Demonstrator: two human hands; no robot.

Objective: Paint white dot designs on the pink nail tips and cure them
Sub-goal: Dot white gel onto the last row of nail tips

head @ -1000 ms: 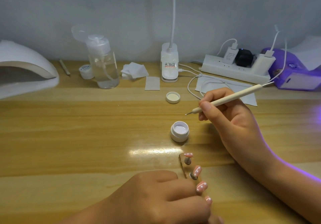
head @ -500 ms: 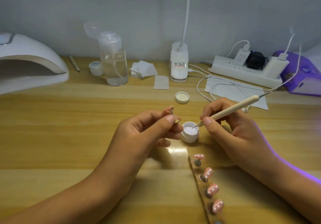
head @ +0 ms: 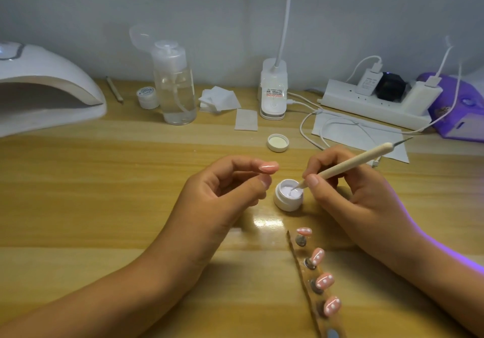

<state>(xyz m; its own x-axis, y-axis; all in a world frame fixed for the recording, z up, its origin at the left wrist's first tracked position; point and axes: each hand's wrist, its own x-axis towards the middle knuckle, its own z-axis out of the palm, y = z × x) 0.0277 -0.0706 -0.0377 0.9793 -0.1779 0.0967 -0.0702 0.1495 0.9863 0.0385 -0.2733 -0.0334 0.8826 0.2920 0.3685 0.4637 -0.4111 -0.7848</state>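
Right hand [head: 361, 201] clasping dotting tool [head: 353, 164], its point dipped in the open white gel pot [head: 286, 202]; left hand [head: 217, 196] pinching pink nail tip [head: 268, 166] just beside it; best lift only a small bead, no drips.

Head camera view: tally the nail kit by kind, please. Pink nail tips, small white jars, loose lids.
Pink nail tips: 5, with 4 on the strip and 1 held in the left hand
Small white jars: 2
Loose lids: 1
Total: 8
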